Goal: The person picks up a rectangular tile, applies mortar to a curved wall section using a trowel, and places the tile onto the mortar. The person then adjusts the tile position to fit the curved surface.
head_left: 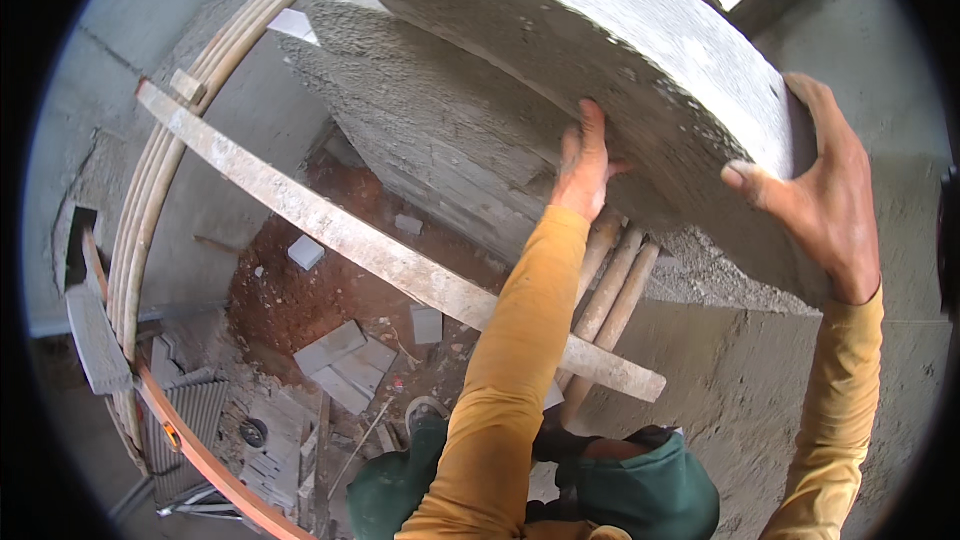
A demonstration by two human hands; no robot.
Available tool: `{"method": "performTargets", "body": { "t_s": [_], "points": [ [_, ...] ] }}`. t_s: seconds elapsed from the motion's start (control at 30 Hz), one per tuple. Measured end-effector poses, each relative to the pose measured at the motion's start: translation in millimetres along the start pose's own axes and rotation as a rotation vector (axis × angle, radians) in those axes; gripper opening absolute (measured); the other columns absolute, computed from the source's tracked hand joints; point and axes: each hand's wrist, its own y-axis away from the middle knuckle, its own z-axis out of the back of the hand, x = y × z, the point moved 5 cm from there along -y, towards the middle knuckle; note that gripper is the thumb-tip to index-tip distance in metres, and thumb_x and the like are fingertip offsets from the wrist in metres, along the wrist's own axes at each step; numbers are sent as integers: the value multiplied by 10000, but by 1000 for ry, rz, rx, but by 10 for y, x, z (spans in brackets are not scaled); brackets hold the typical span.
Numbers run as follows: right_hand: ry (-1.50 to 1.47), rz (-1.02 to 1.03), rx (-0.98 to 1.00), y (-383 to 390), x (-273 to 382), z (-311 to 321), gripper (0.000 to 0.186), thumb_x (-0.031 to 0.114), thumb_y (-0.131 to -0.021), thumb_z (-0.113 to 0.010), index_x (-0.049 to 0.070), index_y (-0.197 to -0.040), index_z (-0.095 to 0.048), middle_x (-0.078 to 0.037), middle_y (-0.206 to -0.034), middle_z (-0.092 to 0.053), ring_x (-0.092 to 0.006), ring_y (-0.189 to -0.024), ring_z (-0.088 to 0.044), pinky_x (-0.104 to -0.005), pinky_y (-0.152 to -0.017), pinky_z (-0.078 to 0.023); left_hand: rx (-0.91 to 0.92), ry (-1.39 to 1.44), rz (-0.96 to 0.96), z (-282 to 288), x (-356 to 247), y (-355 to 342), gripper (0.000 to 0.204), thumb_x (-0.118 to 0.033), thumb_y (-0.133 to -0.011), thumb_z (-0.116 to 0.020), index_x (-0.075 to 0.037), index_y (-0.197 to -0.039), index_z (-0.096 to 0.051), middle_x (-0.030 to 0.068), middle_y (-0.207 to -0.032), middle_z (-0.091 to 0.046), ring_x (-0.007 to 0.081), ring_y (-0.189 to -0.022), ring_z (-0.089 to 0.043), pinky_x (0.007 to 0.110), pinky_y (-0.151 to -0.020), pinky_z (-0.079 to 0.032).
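A thick grey concrete slab (560, 40) with a rough face and a pale, brightly lit edge runs across the upper middle. My right hand (825, 195) is wrapped round its right end, with the thumb on the near face and the fingers over the far side. My left hand (585, 165) rests against the slab's lower face, fingers spread and partly turned from view. Under and behind the slab stands a rough grey wall (430, 110). Both my forearms are in yellow sleeves.
A plaster-spattered plank (330, 225) crosses below my left arm. Bundled poles (150, 190) stand at left, with more poles (615, 285) by the wall. An orange-red bar (215, 470) curves at lower left. Far below lie red soil (280, 290), loose tiles (345, 365) and corrugated sheets (190, 425).
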Motion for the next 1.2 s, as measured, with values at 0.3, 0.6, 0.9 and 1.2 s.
{"method": "performTargets", "body": {
  "t_s": [0.3,0.6,0.9,1.2],
  "points": [
    [-51,-50,54,-129,-264,-144,963,557,-554,-833,-63,-1238,-558,-257,-1092,-641,-374,-1010,-661,-433,-916,-513,-98,-251,73,49,-44,-53,1291,-964,-684,-321,61,-1464,-239,280,-1357,-457,335,-1254,-495,491,-1006,-425],
    [3,88,18,-184,-371,-201,857,562,-597,-826,-68,-1131,-596,-223,-912,-664,-355,-821,-683,-424,-754,-545,-572,-505,-384,461,-1206,-27,1068,-728,-872,-493,88,-1472,-154,282,-1453,-314,324,-1378,-321,493,-1138,-273],
    [21,59,94,-173,-409,-206,817,545,-644,-811,-77,-1109,-558,-204,-873,-612,-351,-823,-646,-437,-742,-523,-427,-932,-247,903,-3538,-1094,1146,-884,-804,-232,-22,-1555,-147,263,-1592,-158,419,-1479,-139,572,-1163,-44],
    [-41,40,138,-178,-399,-197,800,468,-619,-835,-72,-1134,-547,-214,-935,-610,-379,-880,-634,-450,-772,-513,-280,-1332,-178,625,-3885,-1249,885,-691,-776,-636,-97,-1422,-518,219,-1340,-560,324,-1276,-503,392,-1054,-364]
  ]
}}
